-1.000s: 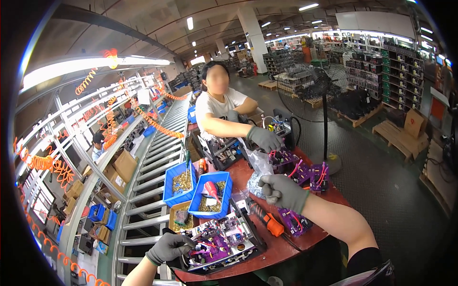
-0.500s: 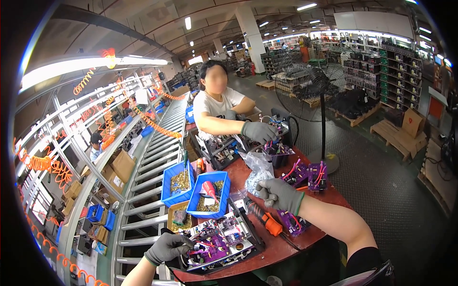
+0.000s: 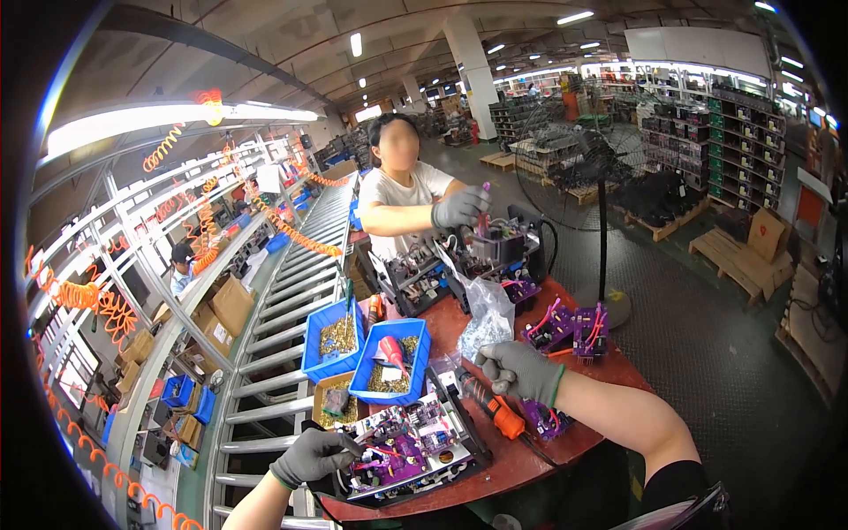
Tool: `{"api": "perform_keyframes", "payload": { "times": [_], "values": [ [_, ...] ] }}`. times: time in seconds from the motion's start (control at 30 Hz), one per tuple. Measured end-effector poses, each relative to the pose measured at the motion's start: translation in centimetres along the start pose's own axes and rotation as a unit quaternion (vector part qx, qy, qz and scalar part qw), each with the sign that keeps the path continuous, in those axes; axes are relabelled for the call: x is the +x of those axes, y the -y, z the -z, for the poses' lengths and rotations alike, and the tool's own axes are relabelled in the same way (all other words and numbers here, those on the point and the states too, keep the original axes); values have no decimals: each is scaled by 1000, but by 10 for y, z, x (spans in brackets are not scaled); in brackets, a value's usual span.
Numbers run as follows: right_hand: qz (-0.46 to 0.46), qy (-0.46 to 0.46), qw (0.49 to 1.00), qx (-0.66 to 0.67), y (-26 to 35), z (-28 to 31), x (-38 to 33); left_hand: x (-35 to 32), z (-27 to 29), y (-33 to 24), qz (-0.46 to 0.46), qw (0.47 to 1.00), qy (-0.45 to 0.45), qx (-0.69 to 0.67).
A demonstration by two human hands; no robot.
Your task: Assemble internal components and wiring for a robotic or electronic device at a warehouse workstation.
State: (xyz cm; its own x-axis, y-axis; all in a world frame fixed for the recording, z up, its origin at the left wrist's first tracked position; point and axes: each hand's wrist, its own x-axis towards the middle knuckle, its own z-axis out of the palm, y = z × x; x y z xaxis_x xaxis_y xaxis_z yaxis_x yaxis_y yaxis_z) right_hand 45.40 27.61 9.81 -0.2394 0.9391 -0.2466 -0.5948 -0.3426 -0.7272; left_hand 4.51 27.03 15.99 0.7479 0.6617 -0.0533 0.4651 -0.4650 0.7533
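Observation:
My left hand (image 3: 309, 456), in a grey glove, is at the left edge of an open metal chassis (image 3: 458, 455). Its thumb and forefinger come together beside a purple circuit board (image 3: 402, 461) fitted inside; whatever is between them cannot be made out. Over the red table my right hand (image 3: 525, 372), gloved alike, has its fingers curled in, and their contents, if any, are hidden. Just beyond it lies a clear plastic bag (image 3: 486, 322) of small pale parts. An orange-and-black power screwdriver (image 3: 499, 411) rests between the chassis and this hand.
Two blue bins (image 3: 360, 393) of brass-coloured screws stand left, one holding a red-handled tool (image 3: 389, 352). More purple boards (image 3: 590, 332) lie right. Across the table (image 3: 468, 488), a co-worker's gloved hand (image 3: 461, 208) is above another chassis (image 3: 499, 247). A roller conveyor (image 3: 269, 360) runs along the left.
The co-worker's gloved hand has risen and moved left, off the purple board, and now holds something purple. My two hands stay nearly where they were; the view has shifted slightly.

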Motion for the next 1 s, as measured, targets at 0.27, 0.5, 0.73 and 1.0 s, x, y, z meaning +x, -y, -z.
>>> {"api": "perform_keyframes", "payload": {
  "times": [0.27, 0.5, 0.73, 1.0],
  "values": [
    [-47, 4, 999, -3, -9, -1, 7, 4, 5, -3, -16, 999, 20, 25],
    [-26, 9, 999, -20, -13, -6, 1, 6, 8, -3, -19, 998, 40, 37],
    [-44, 3, 997, -55, -31, -12, -7, -1, 1, -7, -34, 997, 68, 23],
    [22, -3, 997, 71, 9, -25, -21, 9, 0, -4, 35, 999, 3, 6]
  ]
}}
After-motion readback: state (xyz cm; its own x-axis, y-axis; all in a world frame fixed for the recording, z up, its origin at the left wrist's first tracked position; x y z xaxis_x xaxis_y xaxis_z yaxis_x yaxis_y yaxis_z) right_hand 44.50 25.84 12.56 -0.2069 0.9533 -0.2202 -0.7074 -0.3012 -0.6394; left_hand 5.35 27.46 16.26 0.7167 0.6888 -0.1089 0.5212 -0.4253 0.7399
